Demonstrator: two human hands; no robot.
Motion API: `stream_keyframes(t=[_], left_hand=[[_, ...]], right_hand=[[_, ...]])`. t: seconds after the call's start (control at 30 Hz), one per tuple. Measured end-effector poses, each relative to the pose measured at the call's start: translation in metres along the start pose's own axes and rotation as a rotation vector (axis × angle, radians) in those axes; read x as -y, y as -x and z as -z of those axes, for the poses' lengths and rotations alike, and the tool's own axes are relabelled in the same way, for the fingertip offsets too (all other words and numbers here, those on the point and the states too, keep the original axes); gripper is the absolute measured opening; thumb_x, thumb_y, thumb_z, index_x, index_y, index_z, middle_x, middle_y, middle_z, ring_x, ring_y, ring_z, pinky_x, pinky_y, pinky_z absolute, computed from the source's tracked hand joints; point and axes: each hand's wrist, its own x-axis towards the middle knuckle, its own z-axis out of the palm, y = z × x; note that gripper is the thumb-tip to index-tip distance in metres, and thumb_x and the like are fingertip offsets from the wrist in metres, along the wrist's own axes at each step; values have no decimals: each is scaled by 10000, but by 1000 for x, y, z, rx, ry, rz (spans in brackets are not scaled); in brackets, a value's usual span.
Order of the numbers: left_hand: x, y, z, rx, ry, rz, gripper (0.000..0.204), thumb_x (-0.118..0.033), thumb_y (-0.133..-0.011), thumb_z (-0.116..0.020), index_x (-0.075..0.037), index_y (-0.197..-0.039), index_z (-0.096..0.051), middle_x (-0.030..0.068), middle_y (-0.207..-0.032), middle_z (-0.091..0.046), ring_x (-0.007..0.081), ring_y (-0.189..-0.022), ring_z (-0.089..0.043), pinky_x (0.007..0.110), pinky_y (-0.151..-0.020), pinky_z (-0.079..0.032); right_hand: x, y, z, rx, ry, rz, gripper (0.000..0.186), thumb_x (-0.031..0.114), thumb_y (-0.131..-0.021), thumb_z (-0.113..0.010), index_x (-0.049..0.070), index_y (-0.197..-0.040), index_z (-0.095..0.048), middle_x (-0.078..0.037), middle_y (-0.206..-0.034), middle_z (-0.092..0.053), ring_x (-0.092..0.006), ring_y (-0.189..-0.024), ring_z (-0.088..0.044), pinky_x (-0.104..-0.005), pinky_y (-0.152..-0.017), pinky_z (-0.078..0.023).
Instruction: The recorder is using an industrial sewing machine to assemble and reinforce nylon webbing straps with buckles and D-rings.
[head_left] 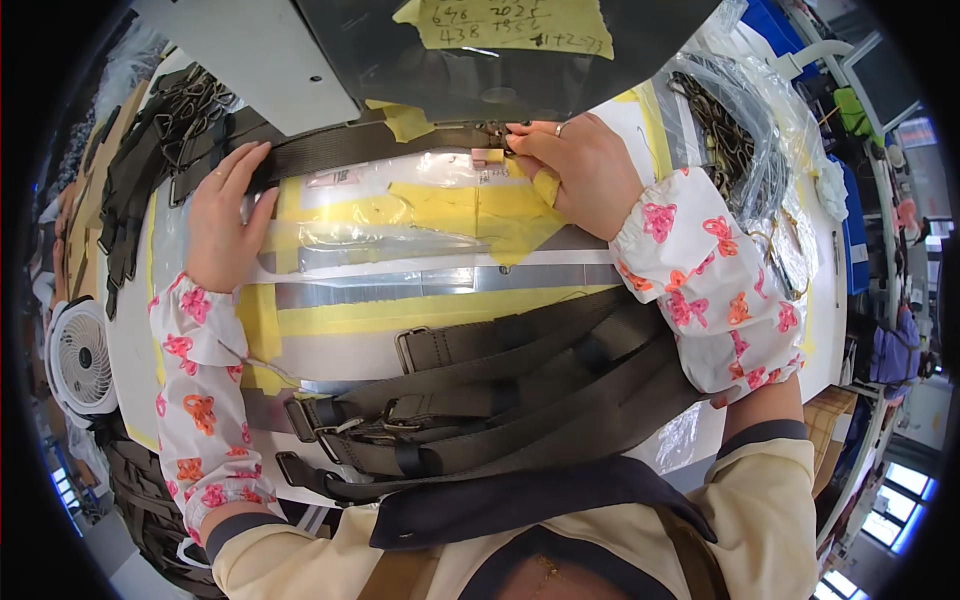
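Observation:
A dark olive webbing strap (pixel 380 145) runs left to right below the head of a sewing-type machine (pixel 480 75). My left hand (pixel 228 215) lies at the strap's left part, fingers stretched and thumb apart, fingertips touching its edge. With thumb and forefinger pinched, my right hand (pixel 590 175) grips the strap's right end beside small metal hardware (pixel 495 135). Exactly what lies between those fingertips is partly hidden. Yellow tape wraps one right finger. A small pink and yellow block (pixel 487 157) sits just below the hardware.
Several straps with metal buckles (pixel 520 400) lie across the table nearest me. More straps with metal loops (pixel 185 120) are heaped at far left. At right stands a clear plastic bag of metal hardware (pixel 715 120). A white fan (pixel 82 355) is beyond the table's left edge.

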Motion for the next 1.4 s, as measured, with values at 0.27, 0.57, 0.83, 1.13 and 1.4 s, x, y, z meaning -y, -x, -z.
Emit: stream_keyframes(t=[0.27, 0.57, 0.83, 1.13, 1.4], left_hand=[[25, 29, -8, -22, -229, 21, 359, -51, -758, -593, -75, -1114, -553, 87, -1106, -581, 275, -914, -562, 326, -810, -441], [154, 35, 20, -172, -680, 57, 379, -177, -858, -534, -307, -1214, -507, -33, -1046, -629, 146, -901, -612, 279, -767, -457], [108, 22, -5, -103, -421, 150, 297, -64, -772, -539, -103, -1065, -572, 90, -964, -616, 267, -902, -582, 330, -814, -438], [-96, 60, 52, 572, 713, -61, 120, -59, -725, -633, -8, -825, -591, 140, -715, -542, 325, -701, -549, 361, -649, -445], [-54, 38, 87, 308, 473, 222, 63, -28, -842, -491, 11, -794, -501, 111, -653, -456, 186, -573, -429, 285, -543, -352]], right_hand=[[12, -2, 12, 133, 72, 145, 143, 22, -711, -606, 27, -830, -527, -82, -834, -580, -248, -705, -588, -365, -562, -477], [97, -53, -29, 15, 58, 357, 155, 106, -679, -572, 21, -804, -537, -96, -790, -539, -222, -732, -571, -323, -554, -498], [93, -51, -34, 179, 49, 332, 89, 92, -708, -575, 50, -786, -586, -48, -817, -558, -203, -829, -566, -326, -706, -491], [78, 15, 63, 686, -495, 17, 263, 94, -621, -724, 51, -787, -526, -107, -764, -531, -311, -771, -533, -393, -647, -426], [50, 37, 58, 664, -589, -115, 219, 191, -778, -656, 26, -852, -534, -118, -686, -576, -336, -683, -568, -403, -606, -434]])
